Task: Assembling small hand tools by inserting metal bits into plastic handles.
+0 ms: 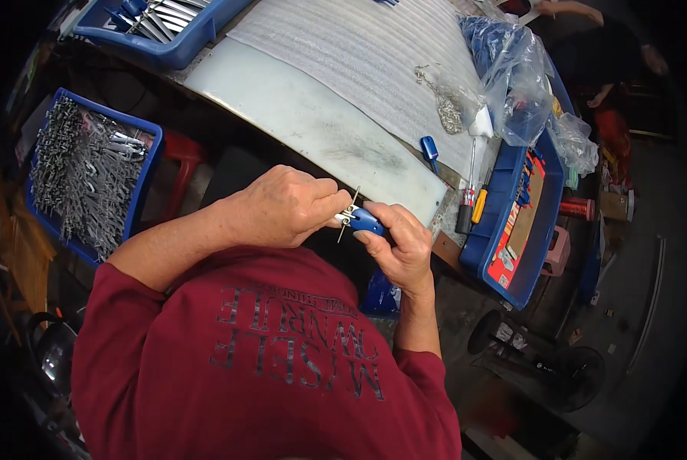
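A small blue-handled piece (pixel 366 221) with silver metal parts is held between my two hands, just off the table's near edge. My left hand (pixel 294 205) is closed on its metal end, where a thin metal rod (pixel 342 233) sticks out crosswise. My right hand (pixel 405 247) pinches the blue end between thumb and fingers. What lies under my left fingers is hidden. Past my right hand, another blue-handled piece (pixel 429 147) lies on the table. Beside it rest a screwdriver with a dark and red handle (pixel 466 208) and a yellow-handled tool (pixel 479 205).
A blue bin (pixel 149 180) of thin metal parts stands left; another blue bin (pixel 171 54) holds blades at the far left. The white table (pixel 297 100) carries a pile of small metal pieces (pixel 449 113) and clear plastic bags (pixel 512 69). A blue crate (pixel 491 253) stands right.
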A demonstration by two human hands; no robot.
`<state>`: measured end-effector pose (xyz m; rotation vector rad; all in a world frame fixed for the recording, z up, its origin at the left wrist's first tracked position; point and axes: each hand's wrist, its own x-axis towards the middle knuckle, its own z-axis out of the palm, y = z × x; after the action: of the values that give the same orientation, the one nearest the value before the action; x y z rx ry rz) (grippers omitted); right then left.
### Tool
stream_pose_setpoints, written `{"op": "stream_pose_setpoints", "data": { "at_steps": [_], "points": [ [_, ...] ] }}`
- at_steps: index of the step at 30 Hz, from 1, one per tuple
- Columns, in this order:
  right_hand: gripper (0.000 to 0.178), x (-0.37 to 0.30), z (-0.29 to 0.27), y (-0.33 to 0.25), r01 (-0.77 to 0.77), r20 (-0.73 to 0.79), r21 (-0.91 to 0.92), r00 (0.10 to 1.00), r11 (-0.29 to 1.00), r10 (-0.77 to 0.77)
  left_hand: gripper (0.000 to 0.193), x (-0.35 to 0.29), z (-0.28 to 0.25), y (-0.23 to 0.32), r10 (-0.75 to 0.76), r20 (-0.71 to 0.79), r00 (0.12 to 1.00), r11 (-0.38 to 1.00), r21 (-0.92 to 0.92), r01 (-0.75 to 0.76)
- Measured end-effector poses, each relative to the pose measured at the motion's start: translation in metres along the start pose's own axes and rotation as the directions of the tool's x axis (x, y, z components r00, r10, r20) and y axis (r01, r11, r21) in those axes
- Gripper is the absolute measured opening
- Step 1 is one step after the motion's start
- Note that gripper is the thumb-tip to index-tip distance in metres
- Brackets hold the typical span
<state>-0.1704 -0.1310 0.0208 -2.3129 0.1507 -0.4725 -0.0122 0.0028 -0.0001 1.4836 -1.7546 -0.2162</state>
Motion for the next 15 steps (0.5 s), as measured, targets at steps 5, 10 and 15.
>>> {"op": "stream_pose_setpoints", "data": {
  "at_steps": [5, 10, 15],
  "points": [
    [0.031, 0.0025, -0.0039, -0.0004, -0.007, 0.000, 0.019, 1.000, 1.000, 0.007, 0.023, 0.0012, -0.0034, 0.0002, 0.016, -0.010, 1.000, 1.000, 0.024, -0.016],
    [0.032, 0.0040, -0.0047, -0.0004, 0.008, -0.010, -0.027, 1.000, 1.000, -0.008, 0.024, 0.0018, -0.0039, 0.0028, 0.007, -0.040, 0.999, 0.998, 0.059, -0.005],
    [0.031, 0.0038, -0.0027, 0.0026, 0.021, -0.042, -0.027, 0.999, 0.999, -0.022, 0.025, 0.0022, -0.0017, 0.0059, -0.029, -0.074, 0.997, 0.996, 0.085, 0.035]
  ]
}}
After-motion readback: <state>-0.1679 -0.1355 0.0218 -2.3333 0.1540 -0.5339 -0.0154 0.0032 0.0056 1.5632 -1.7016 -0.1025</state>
